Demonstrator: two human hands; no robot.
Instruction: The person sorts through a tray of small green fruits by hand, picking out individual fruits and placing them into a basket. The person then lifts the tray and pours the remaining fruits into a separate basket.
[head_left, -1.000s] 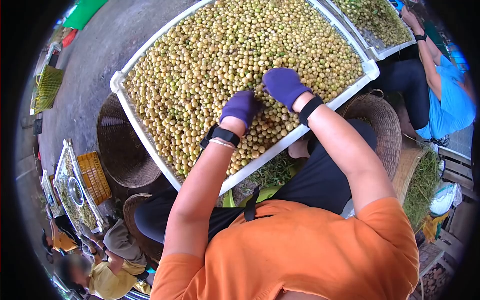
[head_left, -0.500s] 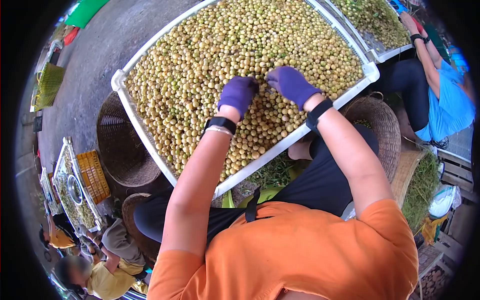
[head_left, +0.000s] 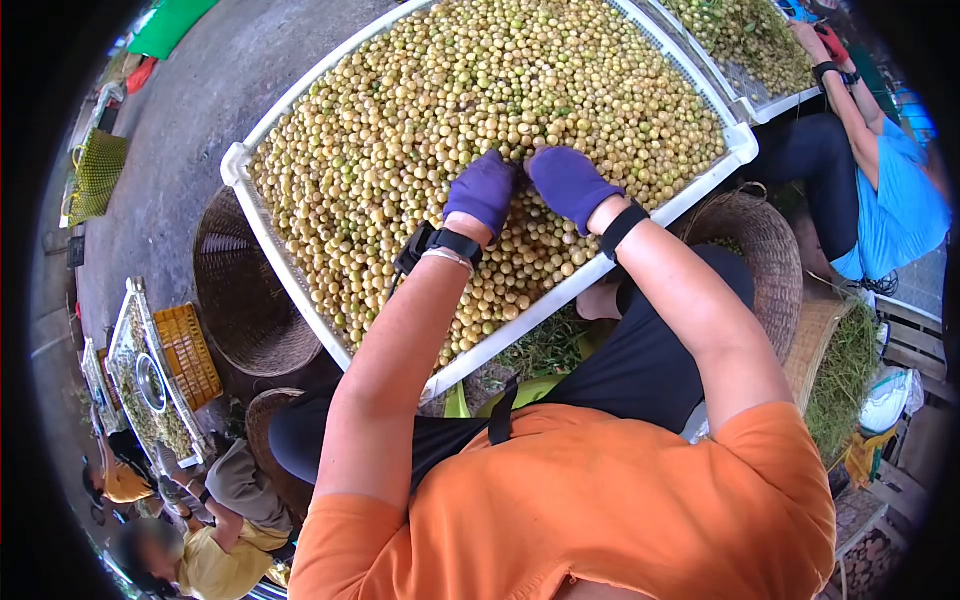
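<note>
Round, small yellow-green fruits (head_left: 400,130) fill a big, shallow white plastic tray (head_left: 290,285) in front of the person. The left hand (head_left: 482,190) and the right hand (head_left: 572,185), both in purple cloth gloves, are down among the fruits, near the middle of the tray. The two hands are close to each other. The fingers of both hands are curled down and mostly hidden, so one cannot tell how wide they are or if they hold a fruit.

A big round brown woven basket (head_left: 250,290) is by the left side of the tray, and another brown woven basket (head_left: 765,260) is near its right side. Past the tray's top right side is a second white tray (head_left: 790,103) with more fruits. A person in a blue shirt (head_left: 900,210) sits near that tray.
</note>
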